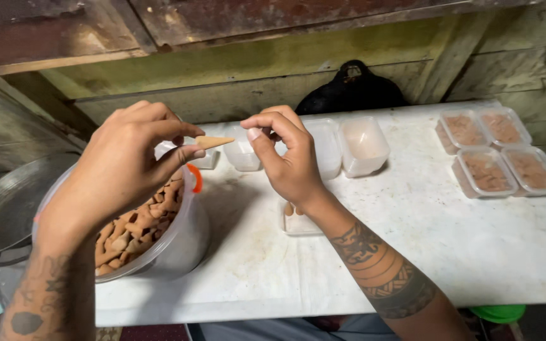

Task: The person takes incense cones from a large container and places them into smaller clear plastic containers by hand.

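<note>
My left hand (127,161) is raised over a large clear tub (178,243) full of small brown biscuits (137,230). It pinches one pointed brown biscuit (213,142) between thumb and fingers. My right hand (285,158) hovers just to the right of that biscuit, thumb and forefinger curled together, holding nothing that I can see. Below my right wrist lies a small clear container (298,224) with a few biscuits in it, partly hidden by my forearm.
On the white table (450,252), empty clear containers (361,145) stand in a row at the back. Several lidded containers of biscuits (497,155) sit at the right. A black bag (352,88) leans on the wooden wall. A metal lid (7,202) lies at left.
</note>
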